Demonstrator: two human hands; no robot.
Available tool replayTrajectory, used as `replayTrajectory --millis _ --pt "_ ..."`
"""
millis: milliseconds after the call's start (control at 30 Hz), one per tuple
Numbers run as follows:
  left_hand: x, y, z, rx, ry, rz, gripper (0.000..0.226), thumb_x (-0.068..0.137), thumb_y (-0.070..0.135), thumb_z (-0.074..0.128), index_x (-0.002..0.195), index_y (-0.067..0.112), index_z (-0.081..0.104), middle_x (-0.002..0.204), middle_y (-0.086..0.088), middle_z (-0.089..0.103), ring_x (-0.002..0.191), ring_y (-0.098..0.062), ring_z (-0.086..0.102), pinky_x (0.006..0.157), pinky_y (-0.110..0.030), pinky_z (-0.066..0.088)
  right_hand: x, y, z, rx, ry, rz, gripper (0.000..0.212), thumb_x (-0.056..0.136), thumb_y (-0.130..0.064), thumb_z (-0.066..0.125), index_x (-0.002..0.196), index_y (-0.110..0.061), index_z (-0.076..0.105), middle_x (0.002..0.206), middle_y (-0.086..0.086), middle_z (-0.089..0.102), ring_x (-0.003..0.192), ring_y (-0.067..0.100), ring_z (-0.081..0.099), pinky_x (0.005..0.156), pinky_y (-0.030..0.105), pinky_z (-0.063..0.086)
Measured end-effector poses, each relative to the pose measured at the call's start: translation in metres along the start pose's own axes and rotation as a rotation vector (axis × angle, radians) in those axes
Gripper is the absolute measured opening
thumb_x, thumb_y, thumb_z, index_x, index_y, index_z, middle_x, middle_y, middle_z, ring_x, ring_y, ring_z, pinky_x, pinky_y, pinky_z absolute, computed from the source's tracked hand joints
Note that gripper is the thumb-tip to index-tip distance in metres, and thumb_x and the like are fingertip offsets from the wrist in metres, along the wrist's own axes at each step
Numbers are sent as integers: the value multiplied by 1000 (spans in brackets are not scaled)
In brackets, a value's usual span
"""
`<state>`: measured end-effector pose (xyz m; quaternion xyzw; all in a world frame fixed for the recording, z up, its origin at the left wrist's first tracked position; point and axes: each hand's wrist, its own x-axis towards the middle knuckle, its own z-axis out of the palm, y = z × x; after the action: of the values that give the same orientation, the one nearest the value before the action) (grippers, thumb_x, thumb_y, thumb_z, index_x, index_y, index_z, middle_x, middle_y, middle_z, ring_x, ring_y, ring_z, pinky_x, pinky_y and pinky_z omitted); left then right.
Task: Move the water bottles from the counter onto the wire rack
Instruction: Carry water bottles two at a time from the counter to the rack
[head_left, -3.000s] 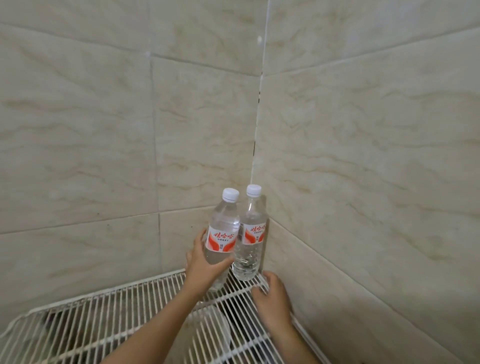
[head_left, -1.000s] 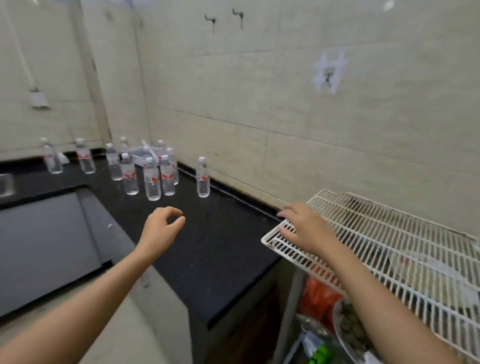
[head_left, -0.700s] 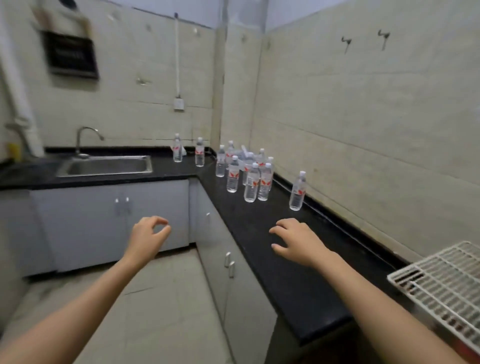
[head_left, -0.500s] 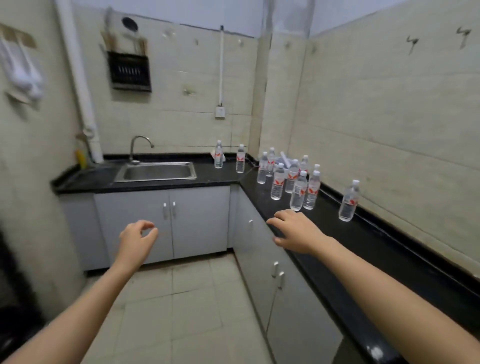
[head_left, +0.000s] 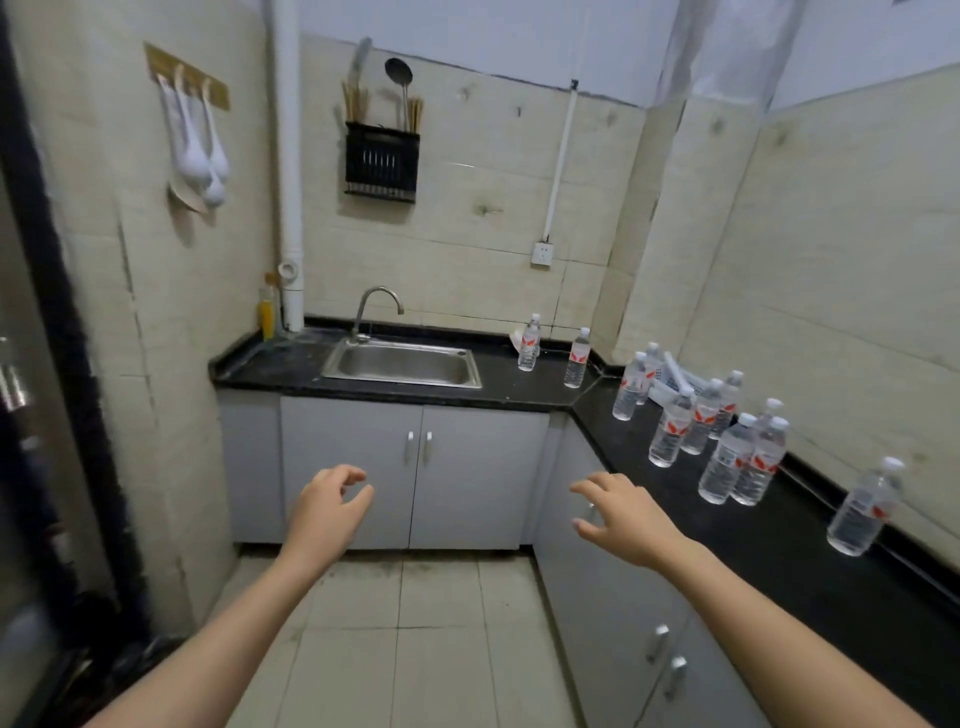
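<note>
head view, small tiled kitchen, read left to right. on the left wall, white ladles (head_left: 200, 150) hang from a hook strip. beside them a white pipe (head_left: 288, 156) runs down the corner to the black surface (head_left: 291, 370), and a yellow bottle (head_left: 266, 314) stands at its foot. a black utensil holder (head_left: 382, 158) is fixed to the back wall above the steel sink (head_left: 400, 364). the sink is set into the surface, with a curved faucet (head_left: 375, 306) behind it. grey cabinet doors (head_left: 415, 467) close the space below. the left hand (head_left: 327, 512) is held in the air in front of these doors, above the tiled floor (head_left: 415, 623). its fingers (head_left: 345, 475) are loosely curled and hold nothing. a wall socket (head_left: 542, 254) sits on the back wall, right of the sink. the right hand (head_left: 623, 519) is held palm down beside the front edge of the right-hand run of surface. its fingers (head_left: 592, 488) are spread and relaxed, holding nothing. the water bottles (head_left: 724, 462) all stand upright on the surface, clear, with white caps and red-and-white labels. a first bottle (head_left: 529, 343) and a second bottle (head_left: 577, 358) stand apart from each other near the back wall. a loose cluster (head_left: 670, 436) lines the right-hand run, near a white basket (head_left: 670, 382) in the corner. a single bottle (head_left: 862, 506) stands nearest the camera, apart from the cluster and close to the right wall. both hands are apart from every bottle.
</note>
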<state>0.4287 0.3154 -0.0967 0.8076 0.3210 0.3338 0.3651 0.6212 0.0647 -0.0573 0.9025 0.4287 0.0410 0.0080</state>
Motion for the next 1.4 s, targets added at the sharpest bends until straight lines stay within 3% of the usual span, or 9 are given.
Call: replayTrajectory --millis 300,467,733,967,1167,1400 --pt "138 -6 39 66 -22 78 23 86 12 55 107 4 60 112 -13 58 96 -19 52 81 -26 36 147 39 21 175 52 45 45 92 -38 47 134 -23 40 141 1 40 131 18 34 104 34 32" --pt "213 -15 49 63 46 54 22 84 7 57 104 -1 61 103 -14 59 90 -19 50 81 -28 36 239 33 33 238 58 -12 46 91 -36 47 134 -21 41 139 2 42 131 19 34 107 36 32" --pt "300 -59 99 47 -20 -20 19 84 6 57 102 0 62 99 -10 56 90 -20 51 80 -27 35 337 40 66 196 -44 -42 48 91 -38 45 136 -23 38 141 0 40 131 17 33 106 34 29" --pt "429 -61 188 -79 -112 39 17 83 4 58 99 -1 62 95 -10 57 86 -22 52 79 -27 35 420 93 75 116 -43 179 49 91 -39 44 137 -24 36 140 2 40 130 22 36 102 35 33" --pt "533 -43 274 -217 -319 103 14 84 7 57 98 6 61 98 -10 59 90 -24 54 83 -37 43 474 147 61 162 -16 397 46 90 -38 46 134 -24 39 136 1 44 125 20 40 101 34 37" --pt "570 -30 377 -285 -518 96 13 80 1 61 80 14 59 85 -10 59 84 -30 58 77 -33 40 490 186 94 163 -112 579 50 89 -39 45 136 -25 36 136 0 42 125 21 39 100 33 36"
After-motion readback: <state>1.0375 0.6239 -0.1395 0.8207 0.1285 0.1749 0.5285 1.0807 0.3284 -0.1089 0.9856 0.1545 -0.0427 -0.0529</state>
